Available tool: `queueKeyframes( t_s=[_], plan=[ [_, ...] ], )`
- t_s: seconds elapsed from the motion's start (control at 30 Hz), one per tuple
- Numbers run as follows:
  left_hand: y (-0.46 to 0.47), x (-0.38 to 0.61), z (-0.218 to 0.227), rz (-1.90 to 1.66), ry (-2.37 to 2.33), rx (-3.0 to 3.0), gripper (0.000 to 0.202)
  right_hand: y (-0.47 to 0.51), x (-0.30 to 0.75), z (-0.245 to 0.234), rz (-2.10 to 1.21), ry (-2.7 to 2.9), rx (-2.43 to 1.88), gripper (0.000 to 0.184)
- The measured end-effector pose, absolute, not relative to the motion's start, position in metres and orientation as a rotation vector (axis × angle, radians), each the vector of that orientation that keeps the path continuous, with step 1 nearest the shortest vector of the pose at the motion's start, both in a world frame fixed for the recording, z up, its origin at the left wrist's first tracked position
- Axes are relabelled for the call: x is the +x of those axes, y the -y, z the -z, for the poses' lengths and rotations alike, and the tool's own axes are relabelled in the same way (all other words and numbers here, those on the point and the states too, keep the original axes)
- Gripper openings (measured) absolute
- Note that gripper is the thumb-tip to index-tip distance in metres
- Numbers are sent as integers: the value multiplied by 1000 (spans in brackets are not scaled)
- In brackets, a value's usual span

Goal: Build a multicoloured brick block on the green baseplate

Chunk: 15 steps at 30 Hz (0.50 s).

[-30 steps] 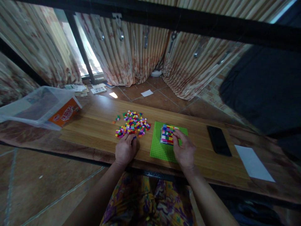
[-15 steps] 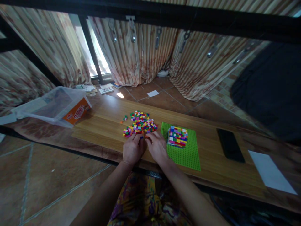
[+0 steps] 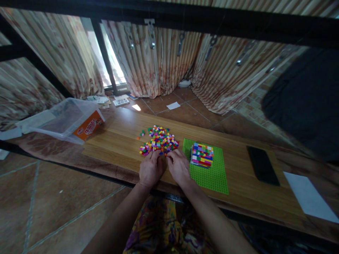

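A loose pile of small colourful toy bricks [image 3: 160,139] lies on the wooden board. At its near edge, my left hand [image 3: 150,170] has its fingers curled together, with a bit of blue by the fingertips. My right hand [image 3: 178,167] is closed in a pinch just beside it, a small gap between the two. Whatever either hand holds is too small to make out. To the right, a block built of many-coloured bricks [image 3: 201,155] stands on a green studded baseplate [image 3: 212,180], close to my right hand but apart from it.
A clear plastic bin [image 3: 66,120] with an orange label stands at the left end of the board [image 3: 116,141]. Right of the baseplate lies a black phone-like slab [image 3: 262,165], then a white sheet of paper [image 3: 309,195]. Patterned curtains [image 3: 174,63] hang beyond.
The right fingertips have drawn in slightly towards the thumb. Both hands stay at the near edge of the pile. The whole view has shifted a little; the pile and the built block look unchanged.
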<state>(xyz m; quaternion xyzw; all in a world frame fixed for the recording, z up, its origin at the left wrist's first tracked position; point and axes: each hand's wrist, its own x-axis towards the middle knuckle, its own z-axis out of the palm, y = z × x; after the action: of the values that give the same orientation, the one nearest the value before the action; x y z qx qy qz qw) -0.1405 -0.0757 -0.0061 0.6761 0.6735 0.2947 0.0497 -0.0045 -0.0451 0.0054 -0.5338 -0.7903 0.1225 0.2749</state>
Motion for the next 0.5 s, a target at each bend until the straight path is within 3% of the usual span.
queueKeyframes(
  t_s=[0.23, 0.5],
  plan=[
    [76, -142, 9, -906, -2040, 2081, 26, 51, 1, -7, -476, 2036, -1369, 21],
    [76, -141, 6, -881, -2079, 2082, 25, 71, 36, -29, -699, 1568, -1287, 15]
  ],
)
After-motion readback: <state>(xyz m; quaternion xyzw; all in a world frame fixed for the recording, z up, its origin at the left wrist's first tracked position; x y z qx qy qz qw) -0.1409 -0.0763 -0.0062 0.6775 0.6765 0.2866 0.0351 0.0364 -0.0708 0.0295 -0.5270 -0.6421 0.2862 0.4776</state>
